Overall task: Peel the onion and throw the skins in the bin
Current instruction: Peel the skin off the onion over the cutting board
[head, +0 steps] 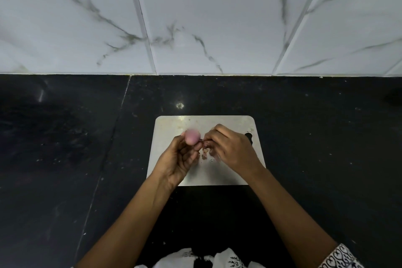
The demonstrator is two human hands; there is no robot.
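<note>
Most of the peeling looks done: the onion [192,136], blurred but smooth and pink, sits in the curled fingers of the left hand [177,159], above the board [217,176] at 10 o'clock from its centre. The right hand [230,148] pinches what seems a last shred of skin [201,141] at the onion's 3 o'clock. Loose skins [205,155] lie mid-board. No bin shows, so binning remains.

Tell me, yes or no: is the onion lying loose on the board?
No, the left hand holds the onion in its fingers over the board.
</note>
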